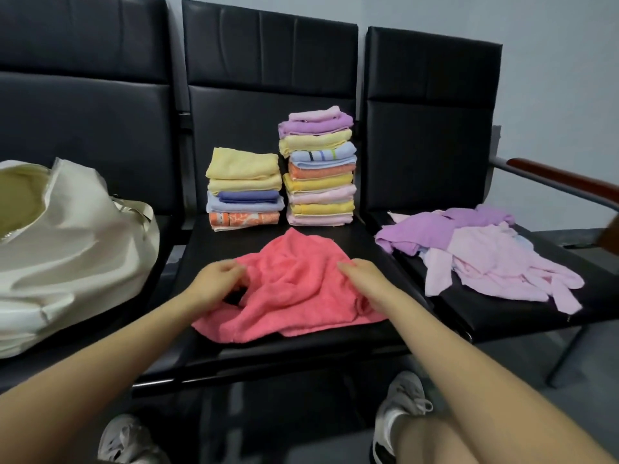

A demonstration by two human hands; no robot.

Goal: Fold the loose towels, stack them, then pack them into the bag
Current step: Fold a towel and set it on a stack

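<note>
Towel (294, 289), coral and crumpled at frame centre on the seat (335, 343), is pinched by left hand (217, 279) fingers while the right hand (365, 272) lies flat on it, folding apparently starting; next, spread it smooth.

A crumpled coral towel (294, 289) lies on the near part of the middle seat (361, 333). The left hand (214, 283) pinches its left edge; the right hand (365, 276) rests on its right side. Two folded stacks (244, 190) (320, 169) stand behind. A cream bag (73, 249) sits left, loose purple and pink towels (482, 249) right.
</note>
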